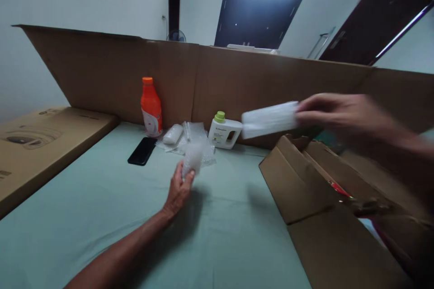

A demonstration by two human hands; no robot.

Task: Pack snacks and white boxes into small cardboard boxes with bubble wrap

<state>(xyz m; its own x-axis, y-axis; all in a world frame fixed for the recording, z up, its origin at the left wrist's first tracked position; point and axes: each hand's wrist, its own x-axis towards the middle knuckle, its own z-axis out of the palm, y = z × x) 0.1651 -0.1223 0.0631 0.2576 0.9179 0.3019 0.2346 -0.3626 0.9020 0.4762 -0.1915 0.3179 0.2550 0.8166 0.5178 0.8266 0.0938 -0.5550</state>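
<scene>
My left hand (pixel 178 188) grips a small piece of bubble wrap (pixel 193 157) between thumb and fingers, above the cloth-covered surface. Just behind it lie flat sheets of bubble wrap (pixel 207 146) and a small wrapped white bundle (pixel 173 134). Out to the right, my right hand (pixel 334 110) pinches one end of a flat white packet (pixel 271 119), held up in the air over the near flap of a cardboard box. This hand is blurred by motion. What the white packet contains cannot be made out.
An orange bottle (pixel 151 107), a black phone (pixel 142 151) and a white jug with a green cap (pixel 224 132) stand or lie toward the back. An opened cardboard box (pixel 318 198) holds things at right. A flat carton (pixel 50 140) lies left; a cardboard wall (pixel 230 79) runs behind.
</scene>
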